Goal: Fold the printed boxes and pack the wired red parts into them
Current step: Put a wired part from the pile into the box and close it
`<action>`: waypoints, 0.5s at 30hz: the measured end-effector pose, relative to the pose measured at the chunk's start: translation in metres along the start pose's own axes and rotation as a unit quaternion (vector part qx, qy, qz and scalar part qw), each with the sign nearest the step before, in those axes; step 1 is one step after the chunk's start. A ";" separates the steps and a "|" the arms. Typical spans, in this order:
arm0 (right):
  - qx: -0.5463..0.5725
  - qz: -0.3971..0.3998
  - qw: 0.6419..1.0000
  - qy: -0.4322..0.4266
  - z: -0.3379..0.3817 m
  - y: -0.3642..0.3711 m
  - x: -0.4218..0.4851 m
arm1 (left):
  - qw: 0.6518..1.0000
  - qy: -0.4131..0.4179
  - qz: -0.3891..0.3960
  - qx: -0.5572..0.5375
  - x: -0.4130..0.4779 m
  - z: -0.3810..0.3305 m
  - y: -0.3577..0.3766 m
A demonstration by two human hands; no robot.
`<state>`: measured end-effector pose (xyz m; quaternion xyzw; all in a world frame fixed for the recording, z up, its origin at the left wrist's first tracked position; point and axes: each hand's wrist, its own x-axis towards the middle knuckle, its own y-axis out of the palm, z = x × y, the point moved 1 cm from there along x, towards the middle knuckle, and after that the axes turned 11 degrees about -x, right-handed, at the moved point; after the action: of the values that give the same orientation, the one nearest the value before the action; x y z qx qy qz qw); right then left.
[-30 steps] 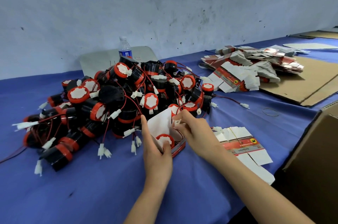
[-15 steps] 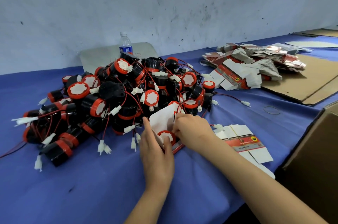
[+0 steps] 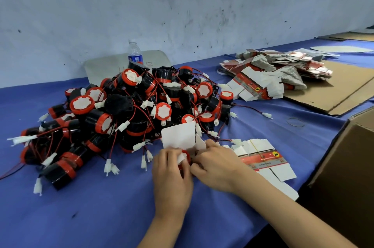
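A small printed box (image 3: 180, 138) stands on the blue table with its white lid flaps up. A red-capped part (image 3: 185, 157) sits inside it, mostly hidden. My left hand (image 3: 172, 174) grips the box from the left, its thumb on a small white flap over the part. My right hand (image 3: 214, 164) holds the box's right side, fingers curled at the opening. Behind lies a big pile of black and red wired parts (image 3: 129, 110) with white connectors.
A flat bundle of printed boxes (image 3: 263, 158) lies right of my hands. More flat boxes (image 3: 269, 77) are heaped on brown cardboard (image 3: 332, 93) at the back right. An open carton (image 3: 348, 166) stands at the right edge. A water bottle (image 3: 134, 53) stands behind the pile.
Both hands have closed in over the box opening. The part has sunk deeper into the box, and my left thumb now presses a small flap over it.
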<state>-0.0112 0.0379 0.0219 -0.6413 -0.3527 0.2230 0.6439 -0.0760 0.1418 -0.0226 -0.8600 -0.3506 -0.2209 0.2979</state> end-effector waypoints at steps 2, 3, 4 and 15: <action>0.005 -0.016 1.000 -0.011 0.003 0.006 -0.009 | 0.999 -0.012 0.031 0.006 -0.001 0.001 0.001; 0.002 -0.033 0.999 -0.022 0.003 0.010 -0.012 | 0.998 -0.024 0.049 0.002 -0.002 0.001 0.002; 0.000 -0.048 0.998 -0.028 0.002 0.014 -0.015 | 0.997 -0.037 0.068 -0.003 -0.002 0.000 0.002; 0.142 -0.276 0.948 0.071 0.006 0.035 -0.034 | 0.992 -0.037 0.110 -0.054 0.001 0.009 0.005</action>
<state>-0.0320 0.0196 -0.0182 -0.4347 -0.4340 0.0382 0.7881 -0.0701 0.1450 -0.0301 -0.9158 -0.2520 -0.1736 0.2601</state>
